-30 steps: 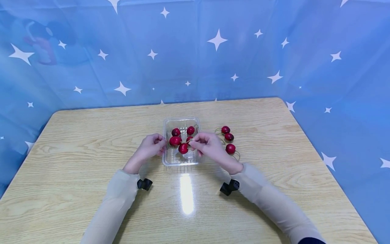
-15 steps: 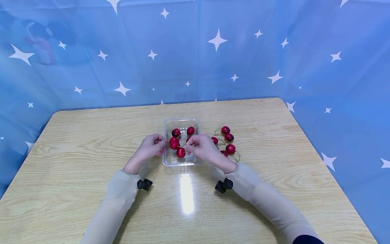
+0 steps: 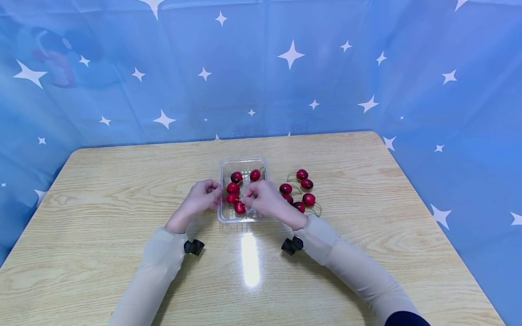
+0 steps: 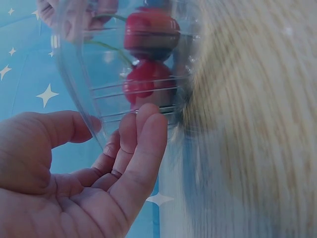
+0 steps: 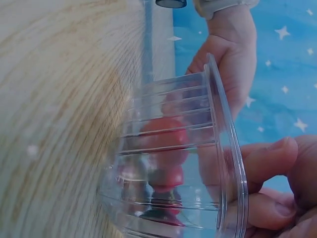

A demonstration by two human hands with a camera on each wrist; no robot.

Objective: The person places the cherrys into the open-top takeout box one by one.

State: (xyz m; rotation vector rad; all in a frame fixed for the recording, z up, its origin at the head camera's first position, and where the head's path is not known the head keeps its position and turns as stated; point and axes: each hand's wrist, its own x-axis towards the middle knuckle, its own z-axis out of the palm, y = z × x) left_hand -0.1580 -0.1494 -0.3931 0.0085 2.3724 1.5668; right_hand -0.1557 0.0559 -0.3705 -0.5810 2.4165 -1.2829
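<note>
A clear plastic container (image 3: 226,216) stands on the table with several red cherries inside, among them one (image 3: 233,188) near its left wall. My left hand (image 3: 204,194) holds the container's left side, thumb at the rim and fingers against the outer wall, as the left wrist view shows. Over the container, my right hand (image 3: 267,199) pinches the stem of a cherry (image 3: 239,208) low at the front left. The right wrist view shows the right fingers (image 5: 267,210) beyond the clear wall; the pinched stem is hidden there.
Several more cherries with green stems lie on the table right of the container, such as a dark red one (image 3: 306,184) and a brighter one (image 3: 308,199). A blue curtain with white stars (image 3: 261,68) hangs behind the wooden table (image 3: 122,181).
My right hand has moved left and slightly nearer, lowering the cherry towards the container's front left. Cherries right of the container have come out from behind that hand. The left hand stays put.
</note>
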